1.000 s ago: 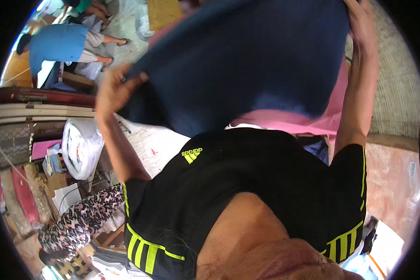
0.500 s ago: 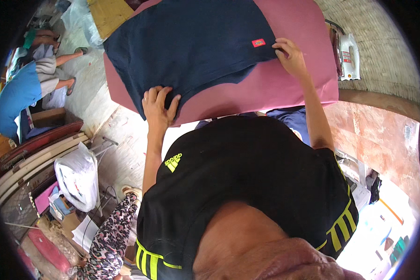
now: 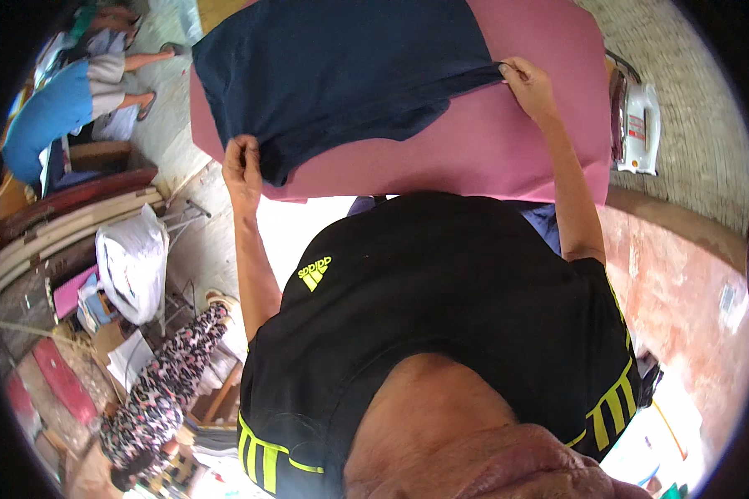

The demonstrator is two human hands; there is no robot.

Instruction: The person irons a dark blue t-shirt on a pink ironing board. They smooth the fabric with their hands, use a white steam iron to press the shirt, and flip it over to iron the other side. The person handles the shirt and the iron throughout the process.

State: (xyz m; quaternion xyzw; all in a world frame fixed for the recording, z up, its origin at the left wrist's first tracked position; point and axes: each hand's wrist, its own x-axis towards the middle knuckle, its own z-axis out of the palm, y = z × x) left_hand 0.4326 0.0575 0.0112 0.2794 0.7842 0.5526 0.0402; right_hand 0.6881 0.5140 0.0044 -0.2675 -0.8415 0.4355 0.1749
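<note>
A dark navy garment (image 3: 349, 79) lies over the pink-covered table (image 3: 449, 162) in front of me, its near edge folded and wavy. My left hand (image 3: 242, 170) pinches the garment's near left corner, with the fingers closed on the cloth just above the table edge. At the right, my right hand (image 3: 526, 87) grips the other corner between thumb and fingers. The cloth between both hands looks drawn out along its near edge. The red label seen on the garment earlier does not show now.
A white iron (image 3: 639, 129) stands beyond the table's right side. At the far left a person in a blue top (image 3: 50, 112) bends over, and another in patterned trousers (image 3: 162, 382) is at the lower left. A white plastic bag (image 3: 133, 262) and stacked boards (image 3: 66, 241) sit left.
My left hand has moved left and toward me, from lying on the cloth to pinching its corner. My right hand has closed on the right corner, and the label has gone out of sight.
</note>
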